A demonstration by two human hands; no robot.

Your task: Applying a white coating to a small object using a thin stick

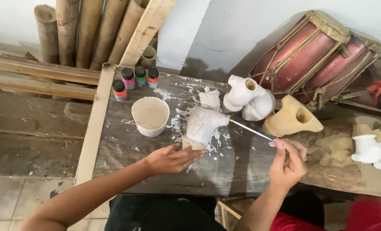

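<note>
My left hand (172, 158) rests on the grey wooden table (126, 149) and holds the unpainted base of a small carved figure (202, 125) coated in white paint. My right hand (288, 161) pinches a thin paintbrush (251, 130) whose tip touches the figure's right side. White paint splatters surround the figure on the boards.
A white cup of pale paint (150, 115) stands left of the figure, with several small paint bottles (134, 81) behind it. White-coated figures (247, 96), a bare wooden one (291, 117) and two drums (316, 55) lie at the right. Bamboo poles (79, 30) lean at the back left.
</note>
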